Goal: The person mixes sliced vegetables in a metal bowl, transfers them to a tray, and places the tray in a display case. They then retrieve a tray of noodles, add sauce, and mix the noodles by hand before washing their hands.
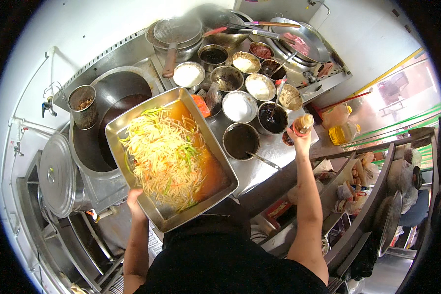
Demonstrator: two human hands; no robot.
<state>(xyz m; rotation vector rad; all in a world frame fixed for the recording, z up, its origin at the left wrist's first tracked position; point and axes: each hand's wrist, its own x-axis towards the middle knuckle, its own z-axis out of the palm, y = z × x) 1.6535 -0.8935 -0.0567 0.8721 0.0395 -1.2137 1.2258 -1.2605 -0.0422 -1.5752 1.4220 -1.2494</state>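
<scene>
My left hand (135, 204) grips the near-left side of a deep rectangular stainless-steel tray (220, 161). Pale shredded vegetables (161, 154) with green and orange strips lie in it, in a reddish-brown liquid (215, 171) that pools along the right side. The tray is tilted, its far-left part over the rim of a large dark wok (139, 79). Off to the right, my right hand (300, 141) is closed around a bottle (303, 125) with a pale top, above the counter's right edge. Most of the bottle's lower part is hidden by the fingers.
Several metal bowls of seasonings surround a bowl of white powder (240, 106). A ladle (262, 160) rests in a bowl of dark liquid (240, 137). A strainer (178, 31) lies on a pot. A perforated metal cup (82, 104) sits at the wok's left rim. Shelving (375, 172) stands right.
</scene>
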